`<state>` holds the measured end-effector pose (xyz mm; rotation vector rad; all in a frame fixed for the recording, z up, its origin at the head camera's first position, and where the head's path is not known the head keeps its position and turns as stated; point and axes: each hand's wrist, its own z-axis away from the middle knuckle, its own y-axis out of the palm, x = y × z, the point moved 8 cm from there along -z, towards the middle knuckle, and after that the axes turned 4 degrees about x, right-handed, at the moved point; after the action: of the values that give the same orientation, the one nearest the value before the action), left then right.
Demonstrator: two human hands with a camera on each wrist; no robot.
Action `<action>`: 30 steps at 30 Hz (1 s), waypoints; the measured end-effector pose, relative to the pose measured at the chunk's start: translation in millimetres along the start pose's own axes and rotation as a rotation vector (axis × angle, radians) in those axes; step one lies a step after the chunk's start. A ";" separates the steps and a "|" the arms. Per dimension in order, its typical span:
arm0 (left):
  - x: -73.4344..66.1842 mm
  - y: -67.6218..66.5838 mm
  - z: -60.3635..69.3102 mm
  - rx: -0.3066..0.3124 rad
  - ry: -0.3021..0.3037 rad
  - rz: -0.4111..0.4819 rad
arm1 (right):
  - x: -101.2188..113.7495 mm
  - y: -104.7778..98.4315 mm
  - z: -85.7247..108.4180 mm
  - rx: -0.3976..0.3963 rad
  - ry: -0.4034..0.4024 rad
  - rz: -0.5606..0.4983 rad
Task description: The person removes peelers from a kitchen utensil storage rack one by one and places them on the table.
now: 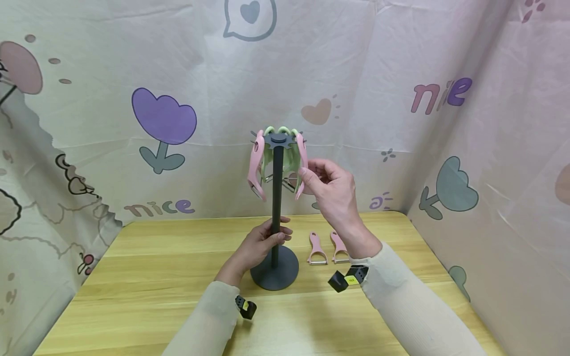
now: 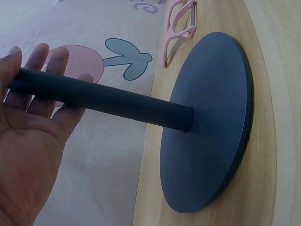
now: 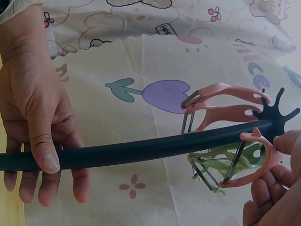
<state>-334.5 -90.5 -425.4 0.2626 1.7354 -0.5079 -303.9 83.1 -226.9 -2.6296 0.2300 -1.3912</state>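
Note:
A dark rack stand with a round base (image 1: pixel 287 277) and an upright pole (image 1: pixel 277 202) stands on the table. My left hand (image 1: pixel 256 242) holds the pole low down, thumb on one side and fingers behind it, as the right wrist view also shows. Up at the hooked top (image 1: pixel 279 140), my right hand (image 1: pixel 336 190) pinches a pink peeler (image 1: pixel 301 153) that hangs on the rack's right side. Another pink peeler (image 1: pixel 255 163) hangs at the left; the right wrist view shows two pink peelers (image 3: pixel 230 113) there. Several green peelers (image 1: pixel 289 159) hang behind the pole, partly hidden.
Two pink peelers lie on the wooden table (image 1: pixel 156 277) right of the base: one peeler (image 1: pixel 315 242) in plain sight, the other peeler (image 1: pixel 337 242) partly covered by my right wrist. A printed cloth (image 1: pixel 222 183) hangs behind the table and along its sides.

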 end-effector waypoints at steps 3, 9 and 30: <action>-0.6 0.7 -0.7 0.003 0.001 0.004 | -0.4 -0.6 0.2 0.002 0.003 -0.005; -1.3 1.4 -2.2 0.003 -0.002 -0.001 | -1.3 -3.4 0.9 -0.003 0.020 0.004; 0.0 -1.3 -0.3 -0.011 -0.023 -0.030 | -3.3 -7.4 2.5 -0.025 0.022 -0.039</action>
<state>-335.3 -91.5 -425.2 0.2225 1.7209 -0.5216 -303.2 91.2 -229.4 -2.6538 0.2007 -1.4395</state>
